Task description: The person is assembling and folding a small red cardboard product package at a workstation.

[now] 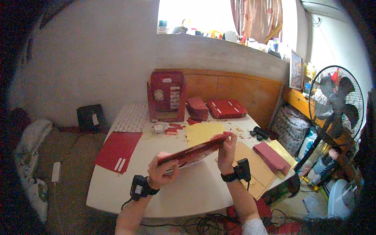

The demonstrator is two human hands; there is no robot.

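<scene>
Above the white table (182, 194) I hold a dark red flat sheet (192, 154), tilted so that mostly its long edge faces me. My left hand (163, 170) grips its left end, and my right hand (227, 149) grips the right end, which is higher. Behind the sheet lies a sheet of yellow paper (204, 132), partly hidden. To the left, a red card sheet (117, 151) with two white slots or strips rests on the table. Right of my right hand are tan boards (255, 170) and a stack of dark red paper pieces (271, 158).
A red box with a window (167, 97) stands at the back, beside a stack of red pieces (197, 108) and a pile of red card sheets (226, 108). Crumpled paper (160, 127) and red scraps lie before them. A black standing fan (336, 100) is at right.
</scene>
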